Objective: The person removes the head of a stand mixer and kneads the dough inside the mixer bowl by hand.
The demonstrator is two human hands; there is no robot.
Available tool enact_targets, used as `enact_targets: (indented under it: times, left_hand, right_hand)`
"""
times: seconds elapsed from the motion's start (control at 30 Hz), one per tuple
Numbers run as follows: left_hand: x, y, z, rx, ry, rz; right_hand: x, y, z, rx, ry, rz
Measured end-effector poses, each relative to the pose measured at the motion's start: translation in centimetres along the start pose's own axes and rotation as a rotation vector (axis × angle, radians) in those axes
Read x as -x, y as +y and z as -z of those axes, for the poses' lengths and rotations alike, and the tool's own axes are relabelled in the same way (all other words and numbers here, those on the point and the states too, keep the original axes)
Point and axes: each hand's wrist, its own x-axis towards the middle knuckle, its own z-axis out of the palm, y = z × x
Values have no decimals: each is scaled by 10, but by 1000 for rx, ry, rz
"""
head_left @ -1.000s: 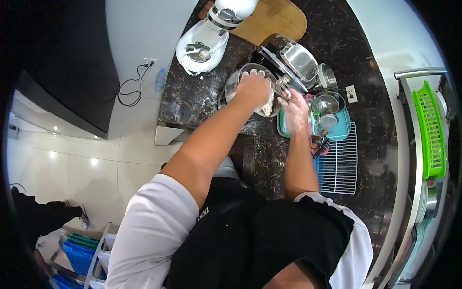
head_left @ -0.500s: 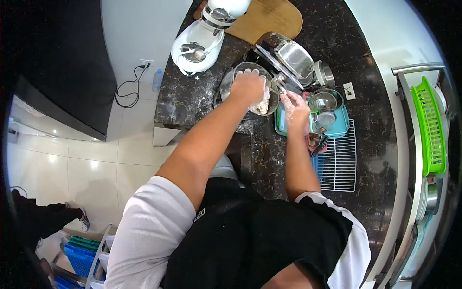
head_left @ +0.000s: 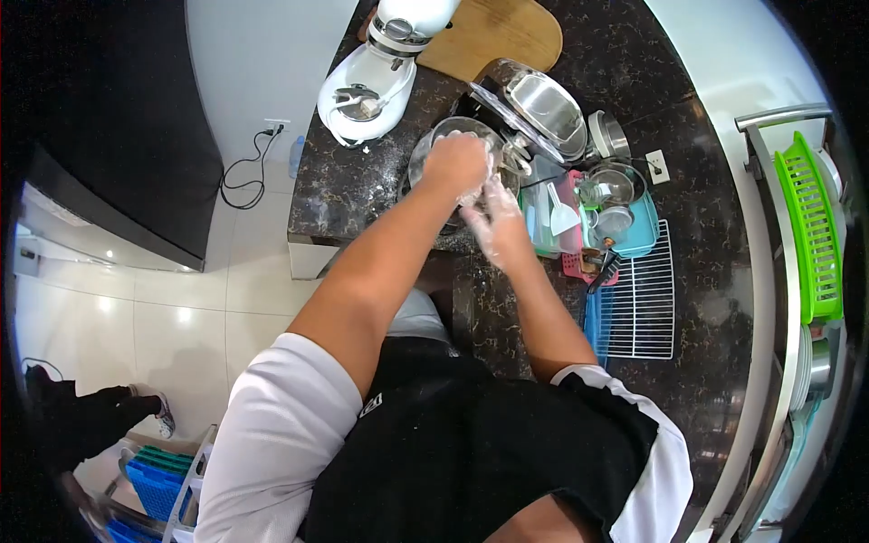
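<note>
The glass bowl [head_left: 418, 165] stands on the dark counter, with pale dough in it mostly hidden by my hands. My left hand [head_left: 455, 167] is down inside the bowl, its floury fingers curled closed on the dough. At the bowl's near right rim, my right hand [head_left: 498, 226] has its white-coated fingers stretched out beside the left one, thumb apart. Shiny metal pieces [head_left: 517, 156] lie just right of the bowl; their kind is unclear.
A white stand mixer [head_left: 371, 100] is at the back left, near a wooden board [head_left: 498, 36]. To the right are metal pans [head_left: 548, 104], a pink basket [head_left: 572, 262], a teal tray [head_left: 641, 237] and a wire rack [head_left: 643, 308]. Flour dusts the counter.
My right hand has moved left, from beside the metal pieces to the bowl and my left hand. A white scoop-like utensil and the pink basket behind it have come into sight.
</note>
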Motion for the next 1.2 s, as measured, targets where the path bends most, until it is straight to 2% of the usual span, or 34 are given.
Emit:
enact_targets:
  times: [0.03,0.17,0.2,0.33,0.4,0.43,0.5,0.6,0.67,0.83,1.03,1.17,1.2]
  left_hand:
    - [-1,0,-6,-5,-5,-3]
    - [-8,-11,-34,-4,645,-262]
    - [-7,-8,-26,-1,653,-256]
    - [2,7,4,-185,-69,32]
    - [8,7,0,-189,-59,14]
    - [9,7,-1,-192,-34,-4]
    - [7,5,3,-197,34,-28]
    - [6,2,3,-189,59,-32]
    - [6,2,0,-173,76,-42]
    - [4,3,3,-131,8,-1]
    - [1,2,-5,-140,9,-37]
    - [2,1,-3,-101,53,-12]
    - [3,0,-3,-101,57,-5]
  right_hand:
    - [2,-1,6,-4,2,-6]
    - [1,2,49,-259,-314,-72]
    - [2,-1,51,-254,-317,-65]
    - [12,-10,53,-34,-79,-251]
    - [8,-8,43,152,-1,-225]
    - [3,-11,46,149,0,-235]
    - [-17,-15,60,133,134,-109]
    - [-46,4,69,154,82,-38]
    - [-61,22,67,98,16,95]
    - [-60,16,72,188,-77,-9]
    - [-63,2,75,220,-17,24]
    - [-66,17,68,-111,34,-28]
    - [-66,20,66,-112,32,-21]
